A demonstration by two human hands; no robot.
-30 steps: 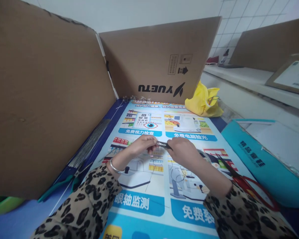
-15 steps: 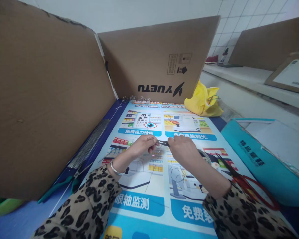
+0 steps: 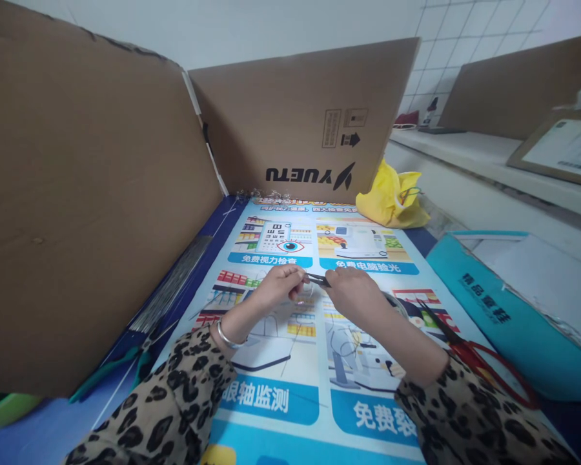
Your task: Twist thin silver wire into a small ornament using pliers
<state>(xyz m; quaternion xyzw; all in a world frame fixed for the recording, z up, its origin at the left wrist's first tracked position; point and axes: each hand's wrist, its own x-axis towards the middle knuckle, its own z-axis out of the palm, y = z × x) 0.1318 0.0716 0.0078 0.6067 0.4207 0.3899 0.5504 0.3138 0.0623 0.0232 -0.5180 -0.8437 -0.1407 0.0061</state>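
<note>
Over the printed poster (image 3: 322, 361), my left hand (image 3: 281, 284) is closed, pinching a thin wire (image 3: 310, 294) that curls below its fingertips. A silver bangle (image 3: 228, 337) circles the left wrist. My right hand (image 3: 351, 290) is closed around small dark-tipped pliers (image 3: 318, 279), whose handles are hidden in the fist. The plier tips point left and come up to the left fingertips, at the wire. Whether the jaws grip the wire is too small to tell. Behind the right wrist a round coil (image 3: 396, 305) is partly hidden.
Red-handled scissors (image 3: 469, 355) lie right, beside a teal box (image 3: 508, 310). Teal-handled pliers (image 3: 135, 355) and a bundle of straight wires (image 3: 172, 284) lie left. Cardboard panels (image 3: 300, 116) stand behind and left. A yellow bag (image 3: 392, 197) sits at the back right.
The camera view has shifted slightly. Both hands keep nearly the same pose, with the pliers still at the left fingertips.
</note>
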